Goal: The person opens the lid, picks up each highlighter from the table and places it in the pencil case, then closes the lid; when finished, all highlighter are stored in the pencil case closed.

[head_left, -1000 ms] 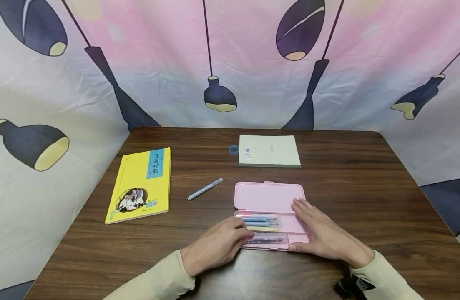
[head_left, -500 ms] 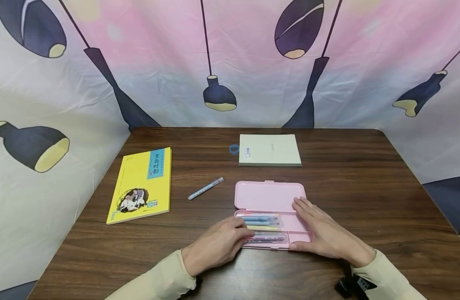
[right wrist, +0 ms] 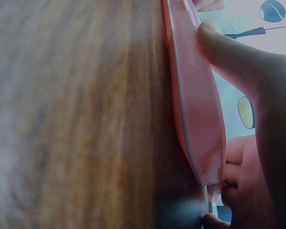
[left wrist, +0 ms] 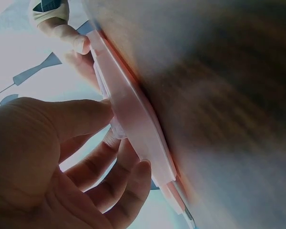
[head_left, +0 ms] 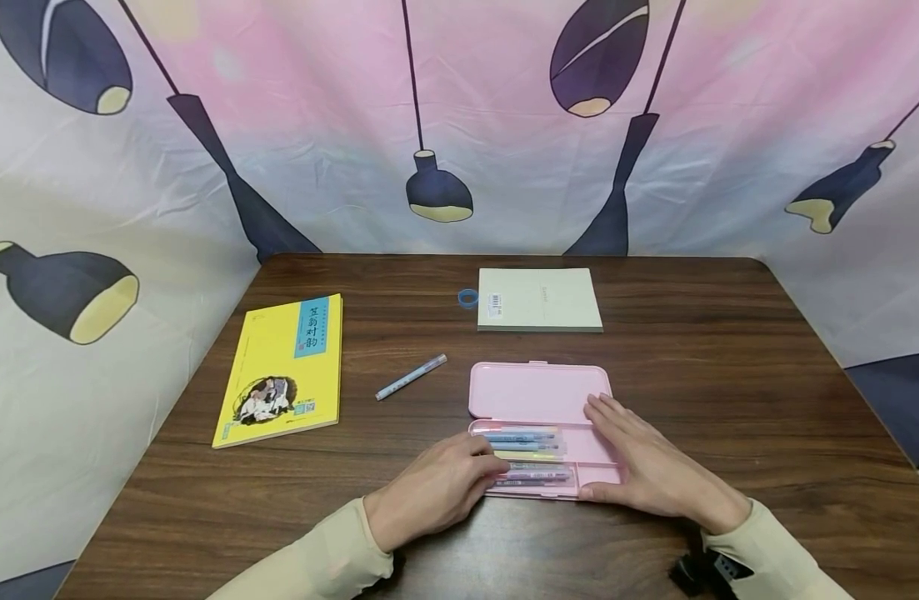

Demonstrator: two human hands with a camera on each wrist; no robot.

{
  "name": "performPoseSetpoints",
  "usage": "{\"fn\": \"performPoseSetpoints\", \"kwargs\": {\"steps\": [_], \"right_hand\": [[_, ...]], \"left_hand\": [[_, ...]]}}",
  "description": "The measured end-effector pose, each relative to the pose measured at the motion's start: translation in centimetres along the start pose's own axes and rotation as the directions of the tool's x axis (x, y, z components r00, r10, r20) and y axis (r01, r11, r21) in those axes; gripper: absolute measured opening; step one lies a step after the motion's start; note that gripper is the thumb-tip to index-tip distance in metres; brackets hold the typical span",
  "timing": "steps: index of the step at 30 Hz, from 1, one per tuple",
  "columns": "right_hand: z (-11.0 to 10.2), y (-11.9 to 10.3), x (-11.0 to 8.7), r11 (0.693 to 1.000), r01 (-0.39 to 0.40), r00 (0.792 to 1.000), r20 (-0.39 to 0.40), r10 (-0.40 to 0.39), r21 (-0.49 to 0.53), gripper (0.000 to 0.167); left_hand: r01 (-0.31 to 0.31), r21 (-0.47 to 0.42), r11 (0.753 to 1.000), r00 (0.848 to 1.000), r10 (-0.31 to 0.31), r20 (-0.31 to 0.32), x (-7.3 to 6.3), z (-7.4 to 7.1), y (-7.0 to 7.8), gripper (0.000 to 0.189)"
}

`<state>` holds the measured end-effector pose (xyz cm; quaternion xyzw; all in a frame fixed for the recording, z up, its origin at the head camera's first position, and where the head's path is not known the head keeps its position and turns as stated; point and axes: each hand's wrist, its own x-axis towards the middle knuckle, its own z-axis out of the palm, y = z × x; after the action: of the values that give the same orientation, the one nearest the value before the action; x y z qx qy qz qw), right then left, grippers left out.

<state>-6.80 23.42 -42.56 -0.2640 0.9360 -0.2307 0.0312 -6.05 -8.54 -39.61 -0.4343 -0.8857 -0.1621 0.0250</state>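
A pink pencil case (head_left: 537,392) lies with its lid folded back on the wooden table. Inside its base are several pens (head_left: 519,442), with more in the front compartment. Over the left end of the base, my left hand (head_left: 437,487) pinches a pen (head_left: 537,475) lying in that front compartment. The left wrist view shows the thumb (left wrist: 97,114) at the case's rim and the other fingertips beyond it. My right hand (head_left: 650,467) rests across the case's right end, fingers extended toward the lid and thumb (right wrist: 214,40) on the front rim.
A light blue pen (head_left: 411,377) lies left of the case, and a yellow book (head_left: 279,367) farther left. Behind the case are a pale notebook (head_left: 541,300) and a small blue ring (head_left: 467,297). A patterned cloth (head_left: 354,167) hangs at the table's back edge.
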Motion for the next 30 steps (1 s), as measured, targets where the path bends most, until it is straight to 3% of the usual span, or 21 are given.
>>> {"fn": "performPoseSetpoints", "kwargs": {"steps": [11,21,30], "right_hand": [[0.0,-0.1,0.0,1.0,0.002,1.0,-0.006,-0.002,-0.014,0.104],[-0.1,-0.1,-0.1,1.0,0.002,1.0,-0.008,-0.002,-0.016,0.103],[0.0,0.1,0.0,1.0,0.022,1.0,-0.015,-0.022,-0.006,0.104]], "left_hand": [[-0.003,0.004,1.0,1.0,0.003,0.004,0.0,-0.1,-0.1,0.019],[0.004,0.005,1.0,1.0,-0.004,-0.029,-0.1,-0.8,-0.5,0.021],[0.119,-0.018,0.993,0.991,-0.12,-0.06,-0.4,-2.2,-2.2,0.04]]}}
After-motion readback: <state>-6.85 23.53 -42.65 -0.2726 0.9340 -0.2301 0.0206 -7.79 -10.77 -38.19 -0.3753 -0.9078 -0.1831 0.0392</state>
